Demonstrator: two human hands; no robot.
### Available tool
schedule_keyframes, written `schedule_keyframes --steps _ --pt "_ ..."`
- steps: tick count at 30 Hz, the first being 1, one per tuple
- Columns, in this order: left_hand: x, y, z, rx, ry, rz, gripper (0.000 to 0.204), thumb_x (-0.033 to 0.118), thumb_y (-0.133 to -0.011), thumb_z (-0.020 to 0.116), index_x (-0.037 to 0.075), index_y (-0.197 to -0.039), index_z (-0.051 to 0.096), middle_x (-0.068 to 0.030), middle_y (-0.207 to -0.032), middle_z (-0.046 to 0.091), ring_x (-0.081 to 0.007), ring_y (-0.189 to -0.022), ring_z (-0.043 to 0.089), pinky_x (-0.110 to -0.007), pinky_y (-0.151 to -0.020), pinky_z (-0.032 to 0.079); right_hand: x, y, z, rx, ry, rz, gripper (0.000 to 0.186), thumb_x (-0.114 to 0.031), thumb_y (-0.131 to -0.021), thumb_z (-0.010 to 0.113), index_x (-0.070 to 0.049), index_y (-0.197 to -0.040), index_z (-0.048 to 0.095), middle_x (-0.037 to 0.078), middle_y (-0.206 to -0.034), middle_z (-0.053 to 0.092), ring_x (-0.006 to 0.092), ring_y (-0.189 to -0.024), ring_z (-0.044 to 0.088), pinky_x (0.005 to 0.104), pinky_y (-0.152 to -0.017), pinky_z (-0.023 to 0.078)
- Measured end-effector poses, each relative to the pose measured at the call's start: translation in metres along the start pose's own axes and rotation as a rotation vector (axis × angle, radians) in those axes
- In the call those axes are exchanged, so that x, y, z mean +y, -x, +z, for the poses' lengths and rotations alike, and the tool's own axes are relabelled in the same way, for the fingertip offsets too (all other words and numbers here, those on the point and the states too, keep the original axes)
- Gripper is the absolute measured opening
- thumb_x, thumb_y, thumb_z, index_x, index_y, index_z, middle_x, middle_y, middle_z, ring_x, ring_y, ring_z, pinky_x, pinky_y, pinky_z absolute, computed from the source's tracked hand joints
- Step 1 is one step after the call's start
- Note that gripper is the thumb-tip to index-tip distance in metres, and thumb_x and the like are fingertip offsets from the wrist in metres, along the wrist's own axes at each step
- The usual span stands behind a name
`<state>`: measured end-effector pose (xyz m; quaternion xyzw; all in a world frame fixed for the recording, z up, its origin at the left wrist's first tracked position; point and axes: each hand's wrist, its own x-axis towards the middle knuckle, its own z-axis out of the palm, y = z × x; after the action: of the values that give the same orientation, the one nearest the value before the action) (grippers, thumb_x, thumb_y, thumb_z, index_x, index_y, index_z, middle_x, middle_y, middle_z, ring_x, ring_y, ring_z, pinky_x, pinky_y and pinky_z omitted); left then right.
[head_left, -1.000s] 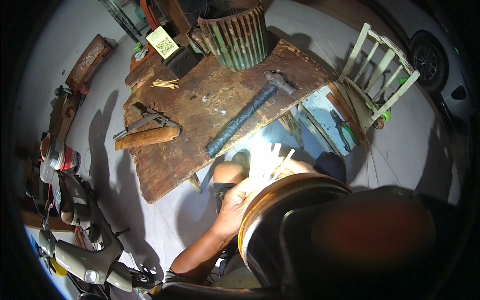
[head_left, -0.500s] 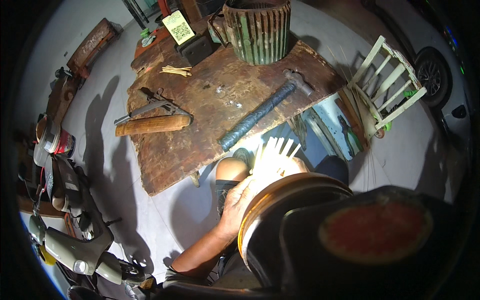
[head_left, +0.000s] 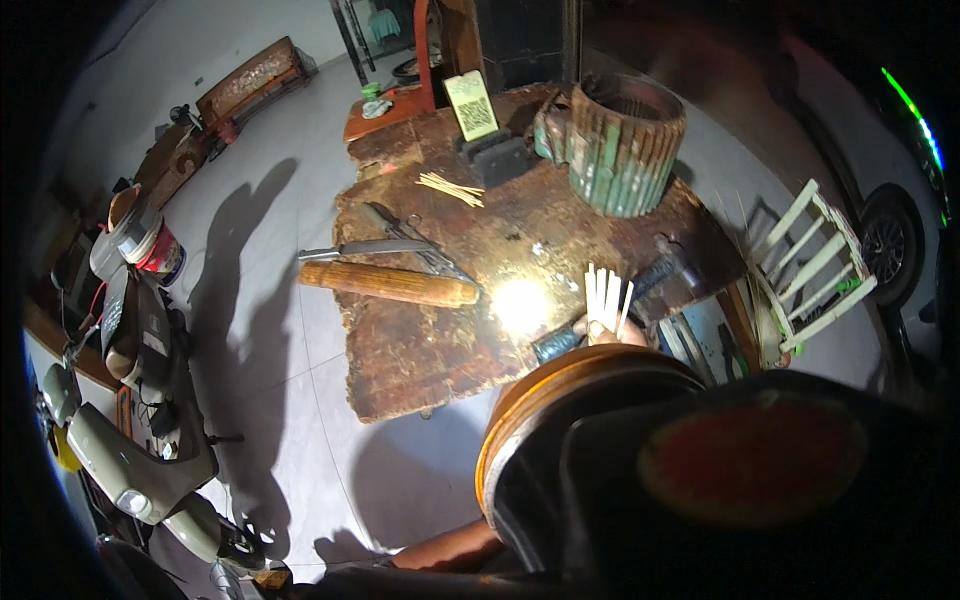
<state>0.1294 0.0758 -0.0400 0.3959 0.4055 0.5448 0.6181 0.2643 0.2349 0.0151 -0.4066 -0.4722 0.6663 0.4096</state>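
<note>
Several thin pale sticks (head_left: 606, 298) stand up from my right hand (head_left: 610, 336), whose fingers close round their lower ends. Most of that hand is hidden behind a dark round object with an orange-brown rim (head_left: 545, 392). Of my left arm only the forearm (head_left: 450, 547) shows at the bottom; its hand is out of sight behind the same object. Just beyond the sticks, a hammer (head_left: 655, 272) with a black-wrapped handle lies on the worn wooden table (head_left: 400, 375). A brown wooden piece (head_left: 390, 285) rests at left beside a long blade (head_left: 370, 248) and a scissor-like metal tool (head_left: 425, 253).
More thin sticks (head_left: 450, 189) lie crossed on the table near a black stand (head_left: 495, 160) holding a printed card (head_left: 471, 106). A rusty green ribbed metal housing (head_left: 625, 150) stands at the far right. A pale chair (head_left: 815, 265) is right; a scooter (head_left: 115, 470) left.
My view has swung up and left, so the table sits lower and farther right. My left hand has gone out of sight, and the bright light spot has moved from the sticks onto the table.
</note>
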Motion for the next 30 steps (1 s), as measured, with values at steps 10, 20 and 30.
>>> schedule_keyframes --steps 10,20,30 --pt "-0.104 -0.004 -0.035 -0.285 -0.653 0.424 0.03 0.014 -0.107 0.063 -0.004 -0.131 0.068 -0.0224 -0.123 0.075 -0.0334 -0.108 0.076 -0.04 -0.094 0.062 -0.065 -0.172 0.044 -0.093 1.247 -0.422 0.028 -0.025 -0.105 0.063 0.003 -0.111 0.062 0.023 -0.089 0.068 0.0375 -0.082 0.069 0.048 -0.075 0.053" --pt "-0.128 0.007 -0.056 -0.42 -0.642 0.229 0.04 0.015 -0.104 0.067 -0.001 -0.14 0.062 -0.0242 -0.119 0.074 -0.0399 -0.102 0.075 -0.045 -0.088 0.063 -0.075 -0.294 0.127 0.039 1.523 -0.29 0.029 -0.02 -0.102 0.058 0.002 -0.121 0.065 0.03 -0.117 0.071 0.0458 -0.114 0.069 0.0532 -0.099 0.055" --pt "-0.111 -0.012 -0.064 -0.377 -0.489 0.144 0.038 0.015 -0.105 0.066 0.0 -0.139 0.063 -0.0221 -0.119 0.075 -0.0375 -0.103 0.075 -0.044 -0.09 0.061 -0.034 -0.366 0.155 0.044 1.825 -0.35 0.033 -0.013 -0.105 0.043 0.003 -0.126 0.063 0.027 -0.132 0.065 0.0405 -0.118 0.069 0.0481 -0.101 0.057"
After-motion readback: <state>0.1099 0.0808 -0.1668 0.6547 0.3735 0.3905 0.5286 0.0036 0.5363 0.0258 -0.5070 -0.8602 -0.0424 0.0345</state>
